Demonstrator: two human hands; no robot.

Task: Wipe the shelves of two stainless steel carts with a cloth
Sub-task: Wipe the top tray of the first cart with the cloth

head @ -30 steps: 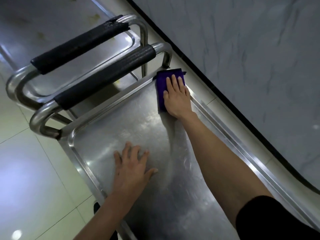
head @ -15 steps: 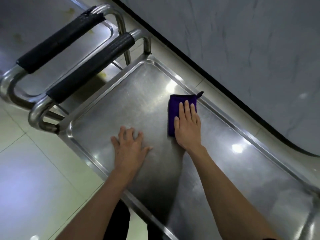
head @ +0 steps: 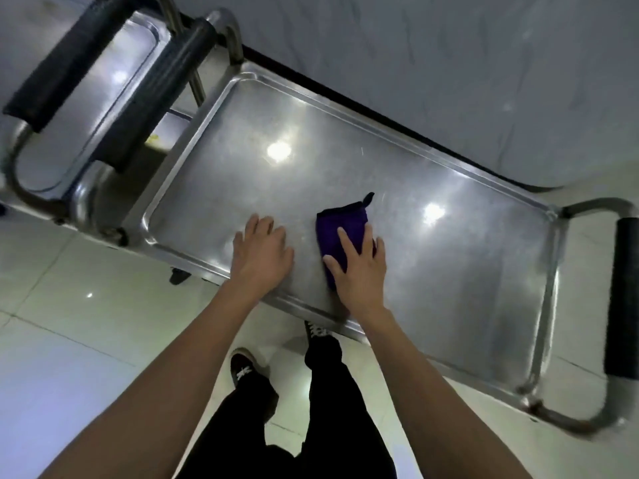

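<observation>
Your shoes [head: 243, 369] stand on the tiled floor [head: 69, 357] just below the cart's near rim. Your left hand [head: 261, 254] lies flat with fingers spread on the top shelf [head: 432, 271]; your right hand [head: 359, 267], just beside it, presses straight fingers on the purple cloth [head: 337, 229]. The black-padded handle [head: 624, 299] closes the shelf's right end. The second cart [head: 103, 98] butts against the left end, and the grey wall [head: 449, 63] runs close behind.
</observation>
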